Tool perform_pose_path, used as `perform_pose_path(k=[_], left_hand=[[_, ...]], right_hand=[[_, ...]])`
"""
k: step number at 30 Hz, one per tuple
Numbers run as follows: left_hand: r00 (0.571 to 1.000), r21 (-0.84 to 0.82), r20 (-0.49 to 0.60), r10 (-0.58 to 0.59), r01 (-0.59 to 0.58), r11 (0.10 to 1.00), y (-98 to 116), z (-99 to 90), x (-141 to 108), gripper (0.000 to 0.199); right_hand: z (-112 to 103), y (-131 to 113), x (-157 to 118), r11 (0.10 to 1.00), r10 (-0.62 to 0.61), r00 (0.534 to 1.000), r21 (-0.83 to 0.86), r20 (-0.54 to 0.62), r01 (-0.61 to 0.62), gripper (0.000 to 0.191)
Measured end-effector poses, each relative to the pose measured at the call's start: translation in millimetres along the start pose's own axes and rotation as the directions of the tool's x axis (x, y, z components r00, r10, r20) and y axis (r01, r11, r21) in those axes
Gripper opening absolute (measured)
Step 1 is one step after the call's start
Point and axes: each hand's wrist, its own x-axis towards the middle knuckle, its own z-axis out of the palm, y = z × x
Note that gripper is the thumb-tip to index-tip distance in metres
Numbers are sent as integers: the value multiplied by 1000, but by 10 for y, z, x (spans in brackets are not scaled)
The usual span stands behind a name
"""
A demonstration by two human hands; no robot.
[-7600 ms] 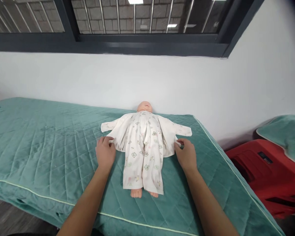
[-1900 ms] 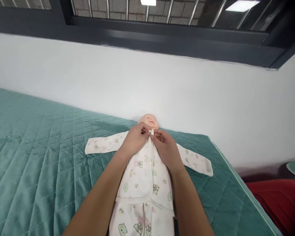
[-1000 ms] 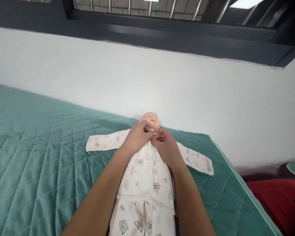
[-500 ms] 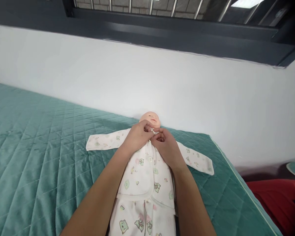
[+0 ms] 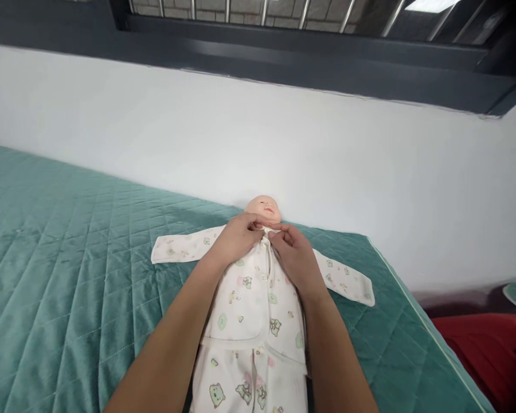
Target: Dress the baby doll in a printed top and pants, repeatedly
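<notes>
A doll (image 5: 263,206) lies on its back, its head against the wall. It wears a white top (image 5: 243,295) with small bear prints, both sleeves spread out sideways, and matching trousers (image 5: 236,390). My left hand (image 5: 241,234) pinches the collar on the left side, just under the doll's chin. On the other side of the neckline, my right hand (image 5: 293,246) grips the collar edge between thumb and fingers. A small light fastener shows between my fingertips; whether it is closed I cannot tell.
A green quilted cover (image 5: 69,258) lies under the doll, its edge running down at the right. Behind it rises a white wall (image 5: 198,132) below a dark window frame (image 5: 284,57) with metal bars. Something red (image 5: 485,350) is beyond the right edge.
My fingertips have drawn slightly apart at the collar, and more of the neckline shows between them. My left hand has shifted a little to the left. The doll lies as before.
</notes>
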Motion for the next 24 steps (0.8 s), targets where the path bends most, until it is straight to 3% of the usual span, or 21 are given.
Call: perform_pose_path(k=[6, 24], left_hand=[[998, 61, -15, 59, -58, 996, -31, 24, 23, 34], [998, 91, -31, 63, -59, 994, -43, 31, 31, 26]], right_hand=[[31, 26, 18, 998, -61, 991, -13, -117, 60, 21], [11, 6, -18, 975, -131, 978, -202, -162, 97, 20]])
